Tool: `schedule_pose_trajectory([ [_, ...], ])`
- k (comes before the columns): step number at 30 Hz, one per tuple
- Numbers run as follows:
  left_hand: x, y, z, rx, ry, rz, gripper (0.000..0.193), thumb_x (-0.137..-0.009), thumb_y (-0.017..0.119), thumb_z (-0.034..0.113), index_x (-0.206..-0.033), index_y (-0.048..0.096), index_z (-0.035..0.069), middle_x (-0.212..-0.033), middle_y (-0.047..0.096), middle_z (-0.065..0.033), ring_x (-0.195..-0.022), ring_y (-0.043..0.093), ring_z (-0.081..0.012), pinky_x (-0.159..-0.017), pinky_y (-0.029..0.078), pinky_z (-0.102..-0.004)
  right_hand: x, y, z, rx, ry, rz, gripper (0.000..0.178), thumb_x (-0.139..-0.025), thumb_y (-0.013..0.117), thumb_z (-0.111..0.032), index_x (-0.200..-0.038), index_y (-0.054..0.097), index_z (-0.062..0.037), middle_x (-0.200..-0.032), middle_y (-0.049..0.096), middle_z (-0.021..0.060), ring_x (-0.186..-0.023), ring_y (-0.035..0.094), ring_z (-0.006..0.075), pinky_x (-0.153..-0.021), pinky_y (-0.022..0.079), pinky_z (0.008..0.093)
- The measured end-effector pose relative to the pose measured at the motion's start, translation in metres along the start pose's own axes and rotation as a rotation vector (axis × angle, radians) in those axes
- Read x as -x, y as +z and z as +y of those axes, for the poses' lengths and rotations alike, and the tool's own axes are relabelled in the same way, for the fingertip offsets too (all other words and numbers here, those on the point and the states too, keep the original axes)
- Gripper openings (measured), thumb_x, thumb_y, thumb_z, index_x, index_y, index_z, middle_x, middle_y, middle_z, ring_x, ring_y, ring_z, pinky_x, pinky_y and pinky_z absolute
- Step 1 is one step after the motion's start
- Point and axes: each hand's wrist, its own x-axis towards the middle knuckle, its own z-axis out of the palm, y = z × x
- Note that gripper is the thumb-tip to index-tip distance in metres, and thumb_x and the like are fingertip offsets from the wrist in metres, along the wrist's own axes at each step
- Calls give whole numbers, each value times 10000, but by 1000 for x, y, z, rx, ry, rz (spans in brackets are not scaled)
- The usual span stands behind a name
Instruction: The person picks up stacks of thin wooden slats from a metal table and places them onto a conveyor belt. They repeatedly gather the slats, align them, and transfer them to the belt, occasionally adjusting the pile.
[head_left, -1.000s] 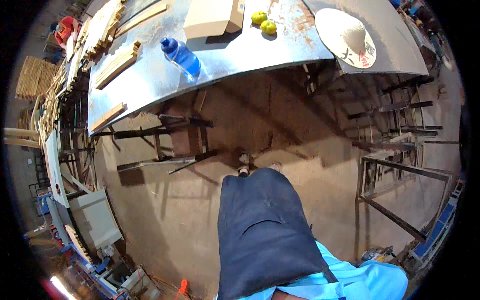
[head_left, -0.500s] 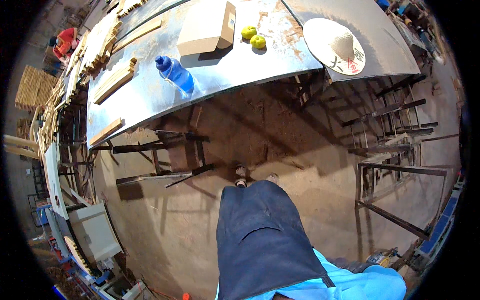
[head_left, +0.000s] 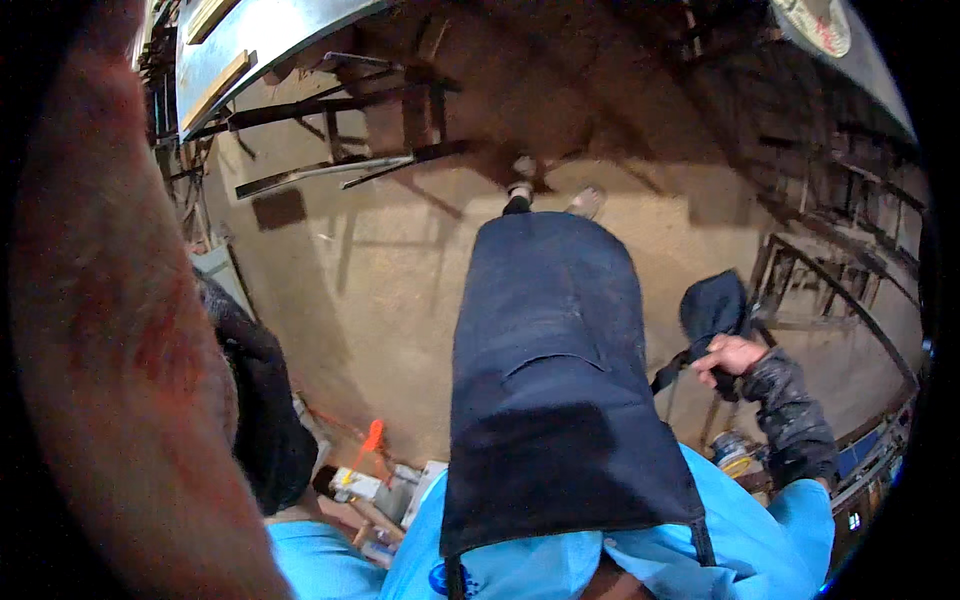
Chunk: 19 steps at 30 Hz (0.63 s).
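Observation:
My right hand [head_left: 735,357] is out to the right of the dark apron [head_left: 560,300], its fingers closed around a dark cloth piece [head_left: 714,305] with a strap hanging from it. The cloth's exact kind does not show. A dark, speckled sleeve cover [head_left: 790,405] is on that forearm. My left hand [head_left: 115,330] is raised very close at the left edge, large and blurred. Its fingers are out of sight, so whether it holds anything is hidden. Dark cloth [head_left: 265,410] wraps the left forearm below it.
A metal-topped table [head_left: 285,22] carrying wood strips [head_left: 215,92] stands at the far left. A straw hat [head_left: 815,25] lies on the far-right tabletop. Dark metal frames stand under the left table and on the right [head_left: 830,275]. An orange object [head_left: 374,437] is at lower left.
Both my hands have come into view, the right one with the dark cloth, the left raised close. The view has tipped downward; bottle, box and green fruits have left it.

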Motion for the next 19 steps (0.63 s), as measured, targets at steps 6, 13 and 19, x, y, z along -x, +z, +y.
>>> schedule_pose_trajectory([
  [6, 11, -12, -2, -15, -3, -26, 903, -789, 895, 176, -1573, 482, 2, -1569, 556, -172, -1412, 573, -326, -1205, 463, -464, 38, -25, -68, 56, -106, 113, 338, -977, 769, -191, -720, 755, 28, -701, 751, 107, -634, 691, 181, -665, 547, 328],
  [13, 7, -62, 25, 1, -83, -38, 878, -806, 888, 200, -1562, 487, 4, -1559, 558, -176, -1402, 575, -334, -1201, 465, -479, 2, -27, -100, 552, -111, -8, 391, -1014, 736, -466, -956, 842, -94, -854, 779, 64, -815, 708, 152, -765, 559, 347],
  [19, -8, -52, 77, 2, -194, -18, 857, -820, 881, 222, -1552, 491, 6, -1550, 559, -180, -1394, 577, -341, -1197, 468, -491, -132, -3, -71, 755, -25, -262, 430, -970, 759, -493, -953, 855, -74, -855, 792, 76, -784, 753, 205, -829, 588, 349],
])
